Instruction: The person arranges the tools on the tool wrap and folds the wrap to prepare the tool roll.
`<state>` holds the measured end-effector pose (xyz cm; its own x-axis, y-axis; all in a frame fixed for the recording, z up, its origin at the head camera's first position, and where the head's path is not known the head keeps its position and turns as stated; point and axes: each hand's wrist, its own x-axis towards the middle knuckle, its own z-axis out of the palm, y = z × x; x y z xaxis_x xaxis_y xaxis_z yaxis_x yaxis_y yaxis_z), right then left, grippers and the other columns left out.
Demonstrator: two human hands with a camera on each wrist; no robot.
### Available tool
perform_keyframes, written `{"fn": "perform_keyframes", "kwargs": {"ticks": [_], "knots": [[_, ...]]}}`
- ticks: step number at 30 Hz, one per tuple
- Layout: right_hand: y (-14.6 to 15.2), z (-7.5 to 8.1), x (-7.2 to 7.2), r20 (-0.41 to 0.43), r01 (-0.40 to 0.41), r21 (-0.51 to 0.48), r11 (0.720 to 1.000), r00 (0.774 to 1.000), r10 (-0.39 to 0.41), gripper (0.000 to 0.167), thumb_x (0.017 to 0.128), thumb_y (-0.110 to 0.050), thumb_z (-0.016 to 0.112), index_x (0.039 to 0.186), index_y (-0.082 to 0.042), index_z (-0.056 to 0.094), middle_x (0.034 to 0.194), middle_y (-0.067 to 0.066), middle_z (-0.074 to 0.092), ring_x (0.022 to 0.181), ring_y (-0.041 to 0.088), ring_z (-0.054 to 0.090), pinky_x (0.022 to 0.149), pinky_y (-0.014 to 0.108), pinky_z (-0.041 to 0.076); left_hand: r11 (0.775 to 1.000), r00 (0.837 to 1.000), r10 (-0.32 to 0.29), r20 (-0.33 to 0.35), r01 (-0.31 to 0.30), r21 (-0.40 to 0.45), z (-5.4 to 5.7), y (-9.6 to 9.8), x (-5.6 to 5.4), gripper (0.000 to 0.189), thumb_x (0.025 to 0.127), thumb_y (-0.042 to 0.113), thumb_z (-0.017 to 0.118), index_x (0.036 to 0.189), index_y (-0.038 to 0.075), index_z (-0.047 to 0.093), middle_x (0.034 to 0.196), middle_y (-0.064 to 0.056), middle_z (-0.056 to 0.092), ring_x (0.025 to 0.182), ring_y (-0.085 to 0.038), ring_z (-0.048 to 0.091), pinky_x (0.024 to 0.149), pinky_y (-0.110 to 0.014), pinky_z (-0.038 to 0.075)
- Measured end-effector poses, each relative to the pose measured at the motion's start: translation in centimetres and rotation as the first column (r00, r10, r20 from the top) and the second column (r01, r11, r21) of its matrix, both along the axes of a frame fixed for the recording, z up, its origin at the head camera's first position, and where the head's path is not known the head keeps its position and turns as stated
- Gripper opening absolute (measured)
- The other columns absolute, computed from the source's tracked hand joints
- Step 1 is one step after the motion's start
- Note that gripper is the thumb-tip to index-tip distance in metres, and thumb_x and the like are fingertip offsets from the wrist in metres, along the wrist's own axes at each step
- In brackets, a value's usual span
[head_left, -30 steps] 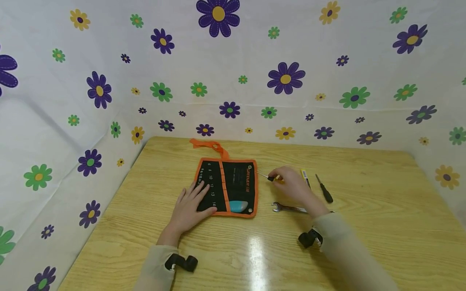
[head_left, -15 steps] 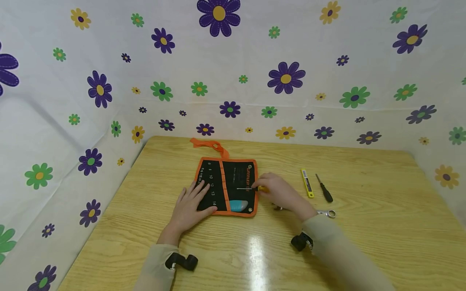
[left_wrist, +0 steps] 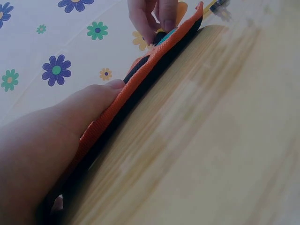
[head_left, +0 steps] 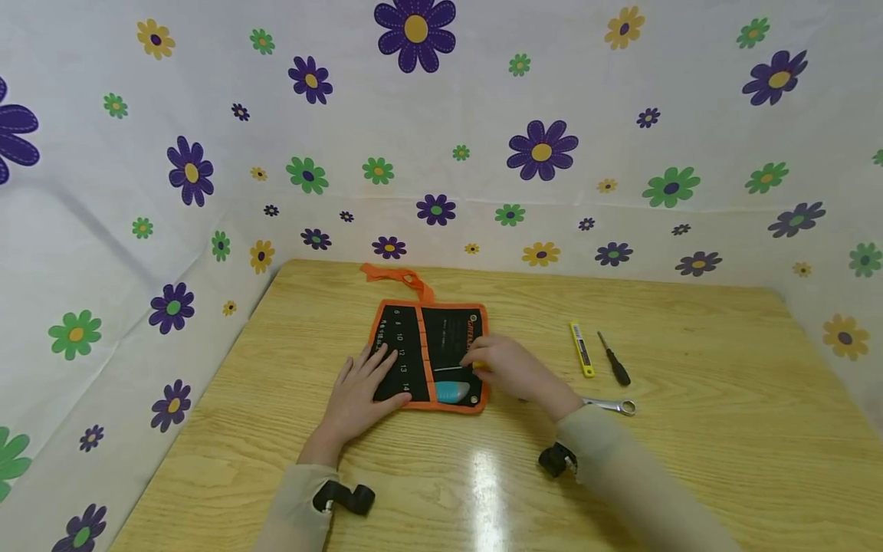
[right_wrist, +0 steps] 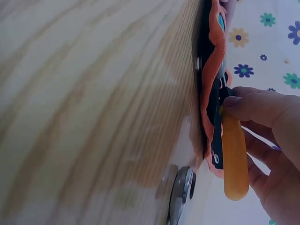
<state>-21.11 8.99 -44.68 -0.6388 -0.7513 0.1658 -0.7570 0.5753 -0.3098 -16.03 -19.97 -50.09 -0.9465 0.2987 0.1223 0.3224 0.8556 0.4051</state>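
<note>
A black tool pouch [head_left: 448, 326] with orange edging lies unrolled on the table, sizes printed on its left pocket strip. My left hand [head_left: 359, 391] rests on that strip, fingers spread and straight. In my right hand [head_left: 513, 369] I pinch a screwdriver [right_wrist: 234, 159] by the front of its orange-yellow handle. Its thin metal shaft points left over the pouch, the tip right at the orange pocket edge. Just nearer than the shaft, a turquoise and grey tool end [head_left: 451, 392] sticks out of a pocket.
A combination wrench [head_left: 610, 405] lies partly hidden under my right forearm. Beyond it are a flat yellow case [head_left: 582, 349] with a printed label and a black-handled screwdriver [head_left: 616, 366]. An orange tie strap [head_left: 400, 274] trails behind the pouch. A flowered cloth [head_left: 586, 92] hangs behind the table.
My right hand has carried the screwdriver left from beside the pouch to over it, then nearer to me, the tip now at the pocket edge. The left hand stays put.
</note>
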Motion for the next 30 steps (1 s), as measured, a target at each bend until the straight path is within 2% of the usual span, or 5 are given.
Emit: {"fn": "perform_keyframes", "kwargs": {"ticks": [6, 19, 30], "knots": [[-1.0, -0.2, 0.1, -0.008, -0.018, 0.031, 0.999, 1.0, 0.018, 0.021, 0.085, -0.006, 0.072, 0.105, -0.011, 0.073, 0.104, 0.002, 0.064, 0.096, 0.019, 0.06, 0.082, 0.032, 0.052, 1.0, 1.0, 0.004, 0.003, -0.004, -0.001, 0.0, 0.0, 0.0, 0.086, 0.083, 0.069, 0.054, 0.151, 0.02, 0.033, 0.156, -0.004, 0.025, 0.144, -0.03, 0.013, 0.114, -0.053, 0.007], [-3.3, -0.5, 0.1, -0.004, -0.062, 0.034, 0.997, 0.998, 0.062, 0.021, 0.087, -0.007, 0.07, 0.107, -0.01, 0.073, 0.107, 0.004, 0.065, 0.1, 0.02, 0.06, 0.085, 0.03, 0.051, 1.0, 1.0, 0.006, 0.002, -0.006, -0.002, -0.2, 0.0, -0.1, 0.085, 0.084, 0.068, 0.054, 0.151, 0.019, 0.033, 0.155, -0.004, 0.026, 0.144, -0.03, 0.013, 0.114, -0.053, 0.008], [-4.4, -0.3, 0.0, 0.045, -0.041, 0.049, 0.998, 0.998, 0.038, 0.022, 0.088, -0.005, 0.068, 0.109, -0.01, 0.073, 0.108, 0.004, 0.064, 0.101, 0.02, 0.06, 0.086, 0.03, 0.051, 1.0, 1.0, 0.007, 0.007, -0.007, 0.003, -0.1, 0.0, 0.0, 0.085, 0.084, 0.069, 0.054, 0.151, 0.02, 0.033, 0.156, -0.004, 0.025, 0.144, -0.029, 0.012, 0.114, -0.053, 0.007]]}}
